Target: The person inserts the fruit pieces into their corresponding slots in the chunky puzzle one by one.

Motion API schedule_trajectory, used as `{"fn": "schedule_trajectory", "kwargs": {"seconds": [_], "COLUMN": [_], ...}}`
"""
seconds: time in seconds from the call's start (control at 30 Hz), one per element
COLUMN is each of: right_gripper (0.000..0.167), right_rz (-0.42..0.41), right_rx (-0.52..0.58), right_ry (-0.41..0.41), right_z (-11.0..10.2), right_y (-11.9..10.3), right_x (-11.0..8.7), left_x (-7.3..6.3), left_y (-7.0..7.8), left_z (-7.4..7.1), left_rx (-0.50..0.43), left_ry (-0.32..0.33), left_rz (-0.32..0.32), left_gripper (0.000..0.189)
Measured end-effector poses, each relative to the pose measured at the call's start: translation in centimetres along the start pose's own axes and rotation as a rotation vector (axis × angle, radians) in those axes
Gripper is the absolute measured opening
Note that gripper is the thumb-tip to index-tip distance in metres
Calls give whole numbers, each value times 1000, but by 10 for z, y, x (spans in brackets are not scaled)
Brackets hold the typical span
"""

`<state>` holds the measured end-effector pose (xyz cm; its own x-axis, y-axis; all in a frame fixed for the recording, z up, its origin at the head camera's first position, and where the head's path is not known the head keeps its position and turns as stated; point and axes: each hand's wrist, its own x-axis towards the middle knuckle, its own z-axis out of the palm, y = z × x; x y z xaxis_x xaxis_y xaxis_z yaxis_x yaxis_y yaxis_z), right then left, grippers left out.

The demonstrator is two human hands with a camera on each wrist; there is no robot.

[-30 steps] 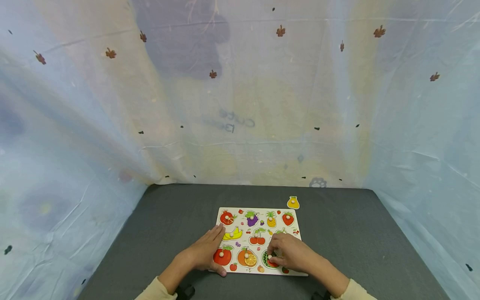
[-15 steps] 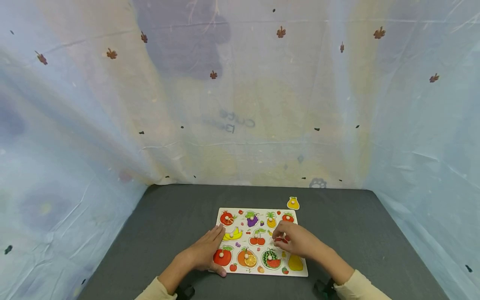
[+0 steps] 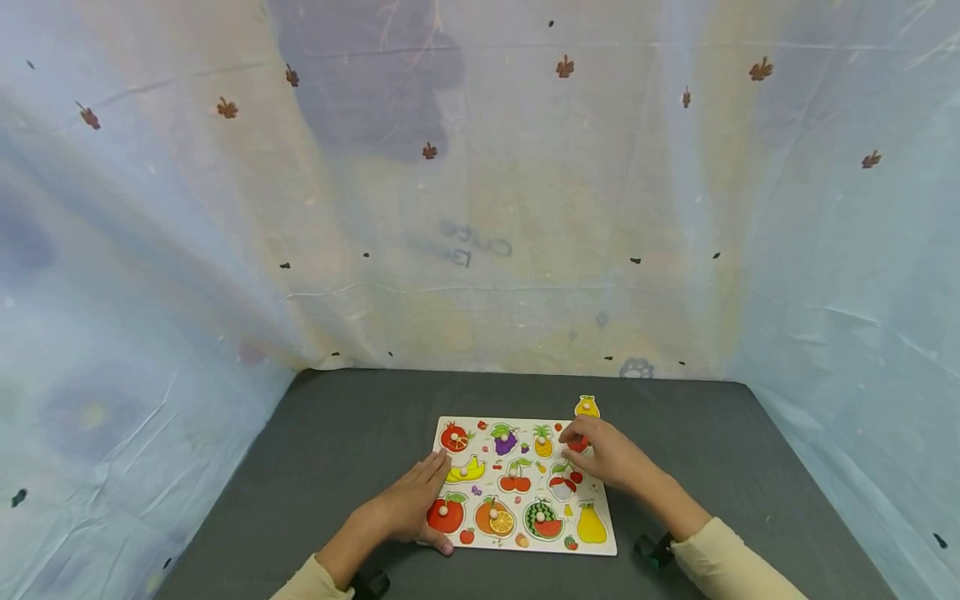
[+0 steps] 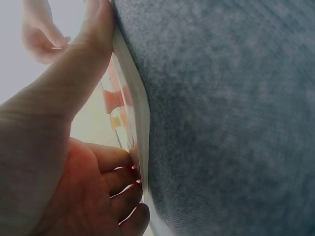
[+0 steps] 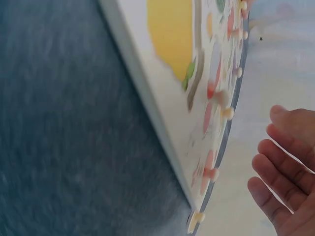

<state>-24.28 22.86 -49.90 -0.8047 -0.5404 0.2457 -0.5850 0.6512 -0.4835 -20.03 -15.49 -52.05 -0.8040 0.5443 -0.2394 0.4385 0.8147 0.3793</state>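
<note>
A white fruit knob puzzle board (image 3: 480, 482) lies on the dark table. My left hand (image 3: 408, 500) rests on its left edge, fingers straight by the banana piece (image 3: 467, 470) and thumb near the front corner. Over the board's back right corner hovers my right hand (image 3: 606, 452), fingers loosely bent and partly covering the strawberry piece (image 3: 577, 443). The right wrist view shows that hand (image 5: 288, 167) apart from the board, holding nothing. Just behind that corner lies a loose yellow pear piece (image 3: 587, 406) with a knob. A knobless yellow pear shape (image 3: 591, 525) shows at the front right.
Other knobbed pieces sit in the board, among them watermelon (image 3: 542, 518), orange (image 3: 494, 517), cherries (image 3: 514, 477) and a red-and-white fruit (image 3: 562, 482). The grey table (image 3: 360, 417) reaches back to a hanging patterned cloth (image 3: 480, 208).
My right hand has moved from the watermelon piece, across the red-and-white fruit, to the strawberry at the back right, uncovering the pear shape. The left hand has stayed put.
</note>
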Motion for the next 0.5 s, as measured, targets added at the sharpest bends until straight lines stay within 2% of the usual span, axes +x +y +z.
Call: {"fn": "schedule_trajectory", "kwargs": {"seconds": [0.3,0.5], "right_gripper": [16,14], "right_rz": [98,112], "right_rx": [-31,-46], "right_ry": [70,131], "right_z": [-5,-7], "right_y": [23,39], "right_x": [9,17], "left_x": [-1,-1], "left_y": [-7,-5], "left_z": [2,1], "left_rx": [-47,-30], "left_ry": [13,14], "left_rz": [43,42], "left_gripper": [141,138]}}
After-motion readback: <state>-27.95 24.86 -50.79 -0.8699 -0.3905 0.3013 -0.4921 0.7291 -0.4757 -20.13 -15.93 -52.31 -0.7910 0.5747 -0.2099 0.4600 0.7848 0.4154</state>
